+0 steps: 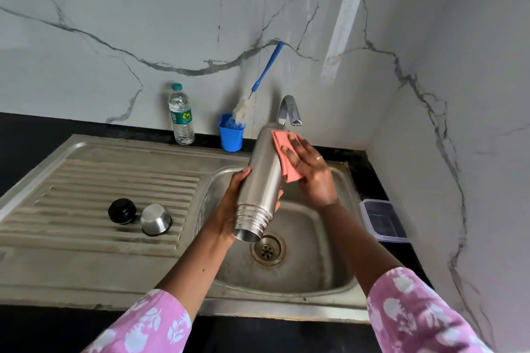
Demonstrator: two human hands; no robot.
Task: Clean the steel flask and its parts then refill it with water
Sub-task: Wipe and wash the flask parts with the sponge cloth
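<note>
Two hands work one steel flask [259, 180]: left hand [229, 209] grips it, right hand [308, 172] presses one pink cloth [286, 152], fingers flat; two caps [140, 216] at nine o'clock.

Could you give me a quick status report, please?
Left hand grips flask, mouth down over sink. Right hand presses pink cloth on it. Nothing in the way.

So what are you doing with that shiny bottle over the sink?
A person is wiping the steel flask over the sink. The left hand grips it near its open mouth, which tilts down toward the drain. The right hand presses an orange cloth against its side. The black stopper and steel cup sit on the draining board. The tap shows no water running.
</note>
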